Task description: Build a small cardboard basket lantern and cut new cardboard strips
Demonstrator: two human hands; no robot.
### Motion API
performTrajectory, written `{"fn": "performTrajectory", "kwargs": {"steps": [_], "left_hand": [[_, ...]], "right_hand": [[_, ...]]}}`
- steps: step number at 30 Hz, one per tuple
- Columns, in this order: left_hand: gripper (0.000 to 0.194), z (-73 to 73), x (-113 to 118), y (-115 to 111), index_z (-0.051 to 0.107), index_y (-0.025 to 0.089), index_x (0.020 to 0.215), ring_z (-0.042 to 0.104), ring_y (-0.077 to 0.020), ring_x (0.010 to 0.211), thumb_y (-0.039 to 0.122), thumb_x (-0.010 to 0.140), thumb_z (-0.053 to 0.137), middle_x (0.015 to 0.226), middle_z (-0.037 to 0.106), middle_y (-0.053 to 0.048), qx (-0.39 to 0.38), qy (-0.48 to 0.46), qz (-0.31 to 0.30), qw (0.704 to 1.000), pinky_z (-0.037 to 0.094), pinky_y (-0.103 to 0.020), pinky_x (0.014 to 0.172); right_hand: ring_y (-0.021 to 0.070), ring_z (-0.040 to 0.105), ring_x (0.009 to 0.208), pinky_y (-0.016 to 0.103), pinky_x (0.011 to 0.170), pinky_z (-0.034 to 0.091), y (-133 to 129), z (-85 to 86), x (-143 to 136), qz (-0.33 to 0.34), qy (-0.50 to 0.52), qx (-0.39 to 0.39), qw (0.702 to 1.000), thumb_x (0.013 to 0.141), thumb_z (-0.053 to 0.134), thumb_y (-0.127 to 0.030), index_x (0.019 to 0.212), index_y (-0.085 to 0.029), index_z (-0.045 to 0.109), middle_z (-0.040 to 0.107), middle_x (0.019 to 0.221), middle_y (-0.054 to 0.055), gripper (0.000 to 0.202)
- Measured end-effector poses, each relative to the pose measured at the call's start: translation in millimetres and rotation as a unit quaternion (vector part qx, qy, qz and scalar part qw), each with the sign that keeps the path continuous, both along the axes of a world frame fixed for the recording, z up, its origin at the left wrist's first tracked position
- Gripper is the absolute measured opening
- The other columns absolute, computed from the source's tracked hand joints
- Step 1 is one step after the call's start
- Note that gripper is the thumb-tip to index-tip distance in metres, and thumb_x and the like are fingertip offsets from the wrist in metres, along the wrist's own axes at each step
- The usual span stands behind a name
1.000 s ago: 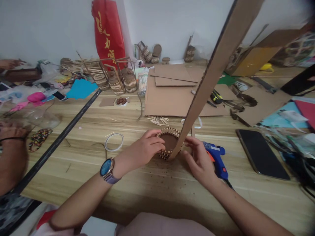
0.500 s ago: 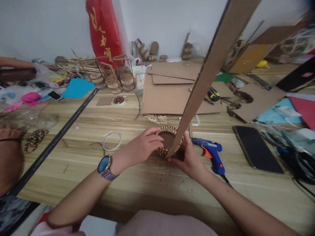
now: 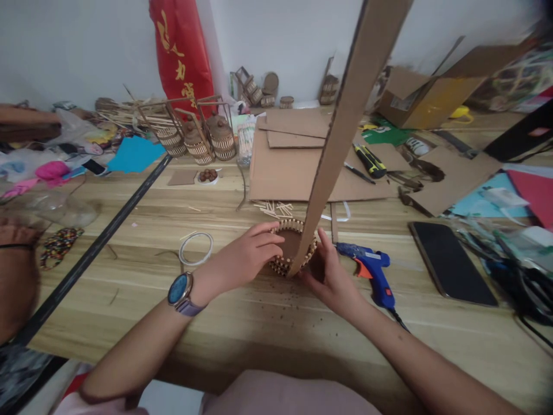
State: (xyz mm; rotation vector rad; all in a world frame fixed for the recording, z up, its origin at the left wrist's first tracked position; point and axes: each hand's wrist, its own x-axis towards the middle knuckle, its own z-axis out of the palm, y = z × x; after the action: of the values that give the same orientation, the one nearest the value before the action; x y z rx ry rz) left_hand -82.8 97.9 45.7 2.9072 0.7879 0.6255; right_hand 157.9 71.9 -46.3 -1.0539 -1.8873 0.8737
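Note:
A small round basket, with a brown cardboard base and a wall of short light sticks, sits on the wooden table. A long cardboard strip rises from its near right side, leaning right, its top out of view. My left hand, a watch on its wrist, has its fingers curled over the basket's left rim. At the right side my right hand cups the wall, index fingertip by the rim and thumb low near the strip's foot. A blue glue gun lies just right of that hand.
Loose sticks and cardboard sheets lie beyond the basket, with a yellow-black utility knife. A phone is at right, a white tape ring at left. Finished lidded baskets stand behind. Another person's arm shows far left.
The basket and its strip have shifted slightly left, and the strip's upper part has swung left. My left hand has moved a little left with the basket.

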Motion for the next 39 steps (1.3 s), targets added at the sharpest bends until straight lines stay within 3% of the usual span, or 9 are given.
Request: {"fn": "performTrajectory", "kwargs": {"steps": [5,20,26,39], "left_hand": [[0.023,4.9,-4.5,-1.8,0.065,0.010,0.097,0.045,-0.0299,0.135,0.003,0.095,0.043,0.119,0.067,-0.016,0.013,-0.014,0.022,1.000,0.049,-0.051,0.106],[0.024,-5.5,-6.2,-3.0,0.064,0.011,0.102,0.037,-0.0289,0.141,-0.001,0.092,0.045,0.123,0.066,-0.013,-0.016,0.034,0.018,0.999,0.043,-0.051,0.113],[0.020,-3.0,-4.6,-3.5,0.064,0.011,0.099,0.043,-0.0295,0.139,0.006,0.095,0.045,0.122,0.067,-0.014,-0.005,0.026,0.016,1.000,0.046,-0.048,0.111],[0.020,-2.2,-6.7,-2.7,0.064,0.013,0.099,0.045,-0.0276,0.138,0.011,0.098,0.044,0.120,0.068,-0.013,-0.024,-0.024,0.000,0.999,0.048,-0.050,0.109]], "right_hand": [[0.0311,0.047,0.134,0.061,0.107,0.039,-0.2,0.7,1.2,0.004,-0.005,0.003,1.000,0.091,0.057,-0.023,0.156,-0.034,-0.005,0.046,0.145,0.017,0.090],[0.0308,0.042,0.139,0.060,0.111,0.035,-0.2,1.5,0.6,-0.004,-0.024,-0.003,1.000,0.090,0.059,-0.023,0.156,-0.030,0.003,0.042,0.149,0.018,0.087],[0.0304,0.035,0.144,0.058,0.115,0.031,-0.7,3.3,0.6,0.005,-0.020,0.009,1.000,0.089,0.057,-0.020,0.156,-0.029,0.009,0.034,0.156,0.017,0.083],[0.0304,0.037,0.143,0.057,0.115,0.032,0.6,4.3,0.2,0.007,-0.031,0.017,0.999,0.088,0.059,-0.022,0.155,-0.027,0.014,0.035,0.156,0.016,0.081]]}}
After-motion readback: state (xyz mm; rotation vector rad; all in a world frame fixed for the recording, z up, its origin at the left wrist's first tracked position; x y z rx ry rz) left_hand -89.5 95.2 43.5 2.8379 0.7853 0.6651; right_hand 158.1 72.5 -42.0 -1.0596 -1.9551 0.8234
